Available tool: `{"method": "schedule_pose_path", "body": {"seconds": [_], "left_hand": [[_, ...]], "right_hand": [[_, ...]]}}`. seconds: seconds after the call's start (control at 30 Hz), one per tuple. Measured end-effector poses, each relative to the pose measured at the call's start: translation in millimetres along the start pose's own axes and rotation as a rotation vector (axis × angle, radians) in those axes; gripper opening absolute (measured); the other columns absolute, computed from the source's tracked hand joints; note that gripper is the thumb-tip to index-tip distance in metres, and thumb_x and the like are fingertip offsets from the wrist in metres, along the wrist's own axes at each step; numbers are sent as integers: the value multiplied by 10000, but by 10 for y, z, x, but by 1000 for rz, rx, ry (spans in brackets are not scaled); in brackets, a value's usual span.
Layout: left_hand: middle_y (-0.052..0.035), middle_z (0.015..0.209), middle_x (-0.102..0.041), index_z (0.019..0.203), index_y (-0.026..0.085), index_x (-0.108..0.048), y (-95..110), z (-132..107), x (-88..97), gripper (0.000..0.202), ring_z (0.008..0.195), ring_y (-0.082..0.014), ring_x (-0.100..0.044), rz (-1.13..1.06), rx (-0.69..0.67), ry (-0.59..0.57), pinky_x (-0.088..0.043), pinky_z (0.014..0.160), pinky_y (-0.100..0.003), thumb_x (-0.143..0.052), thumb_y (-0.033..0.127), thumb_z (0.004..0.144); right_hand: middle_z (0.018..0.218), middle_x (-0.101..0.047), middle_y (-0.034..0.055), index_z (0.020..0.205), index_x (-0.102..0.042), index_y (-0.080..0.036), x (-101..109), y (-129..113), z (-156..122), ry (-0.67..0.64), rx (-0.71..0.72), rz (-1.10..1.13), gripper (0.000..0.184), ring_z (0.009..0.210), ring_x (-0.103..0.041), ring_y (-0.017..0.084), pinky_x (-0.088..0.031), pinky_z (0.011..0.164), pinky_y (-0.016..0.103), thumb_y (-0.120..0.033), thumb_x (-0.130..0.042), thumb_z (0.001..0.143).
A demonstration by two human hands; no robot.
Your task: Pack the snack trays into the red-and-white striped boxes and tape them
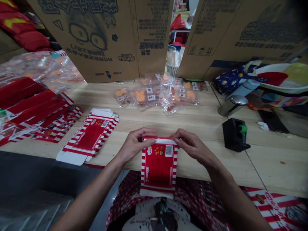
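A red carton with red-and-white striped edges (pixel 158 170) spans the table's front edge, its lower end over my lap. My left hand (pixel 134 144) pinches the top left corner, the thumb lying along the white strip at the upper end. At the top right corner, my right hand (pixel 186 141) grips the same end between thumb and fingers. A barcode and small food pictures show on the carton's face. To the left lies a stack of flat striped cartons (pixel 90 134). Beyond my hands is a pile of clear packets with orange pieces (pixel 154 93).
Large cardboard boxes (pixel 115 64) stand along the back. At right are a black tape dispenser (pixel 234 134), a metal-lidded cup (pixel 232 106) and a dark phone (pixel 273 121). Red striped packaging (pixel 40 106) is heaped at left, with more clear packets (pixel 48 70) behind it.
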State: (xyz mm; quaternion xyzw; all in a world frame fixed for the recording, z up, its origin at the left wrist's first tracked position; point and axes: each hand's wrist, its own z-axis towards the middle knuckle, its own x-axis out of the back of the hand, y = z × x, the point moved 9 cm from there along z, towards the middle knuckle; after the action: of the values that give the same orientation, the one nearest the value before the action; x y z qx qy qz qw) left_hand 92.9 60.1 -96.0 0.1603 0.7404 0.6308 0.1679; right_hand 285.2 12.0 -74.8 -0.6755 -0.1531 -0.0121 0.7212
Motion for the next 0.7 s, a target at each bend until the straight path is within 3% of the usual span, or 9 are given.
{"method": "schedule_pose_path", "body": {"seconds": [0.07, 0.13, 0.33, 0.47, 0.57, 0.7], "left_hand": [[-73, 987, -789, 1120, 188, -742, 55, -12, -42, 417, 805, -175, -723, -61, 33, 21, -571, 735, -285, -839, 353, 750], [-62, 921, -789, 1070, 176, -763, 123, -26, -69, 357, 742, -157, -707, -73, 48, 32, -562, 696, -265, -812, 379, 780], [-55, 903, -793, 1015, 184, -797, 218, -85, -121, 284, 753, -159, -702, 53, 10, -49, -558, 709, -257, -735, 409, 853], [-74, 943, -799, 1052, 186, -794, 120, -108, -81, 327, 808, -192, -725, 115, 19, -105, -583, 755, -299, -699, 443, 874], [-94, 1054, -790, 1092, 198, -786, 93, -130, -49, 338, 917, -220, -742, 177, 5, -203, -591, 833, -332, -667, 449, 900], [-114, 1192, -752, 1166, 258, -763, 216, -203, -54, 322, 1093, -256, -720, 317, -157, -365, -569, 948, -389, -600, 434, 950]], "right_hand": [[843, -683, 24, 942, -650, -203, 41, -60, 30, 17, -24, 31, 167, 714, -574, 155, -438, 600, 251, -366, -638, 908], [799, -668, 16, 951, -640, -199, 64, -94, 57, 28, -58, 41, 162, 659, -553, 143, -420, 551, 236, -349, -646, 890], [722, -662, 12, 742, -630, -209, 31, -153, 24, 52, -47, -64, 102, 632, -560, 156, -397, 513, 236, -252, -634, 835], [719, -690, 8, 747, -669, -212, -28, -253, -81, 81, 9, -167, 133, 635, -588, 158, -415, 561, 255, -210, -599, 860], [743, -700, 9, 824, -689, -222, -89, -339, -178, 27, 47, -231, 139, 644, -596, 159, -413, 580, 264, -215, -574, 902], [935, -712, 38, 983, -673, -237, -191, -338, -290, -73, 98, -303, 129, 813, -639, 190, -476, 698, 298, -202, -559, 935]]}}
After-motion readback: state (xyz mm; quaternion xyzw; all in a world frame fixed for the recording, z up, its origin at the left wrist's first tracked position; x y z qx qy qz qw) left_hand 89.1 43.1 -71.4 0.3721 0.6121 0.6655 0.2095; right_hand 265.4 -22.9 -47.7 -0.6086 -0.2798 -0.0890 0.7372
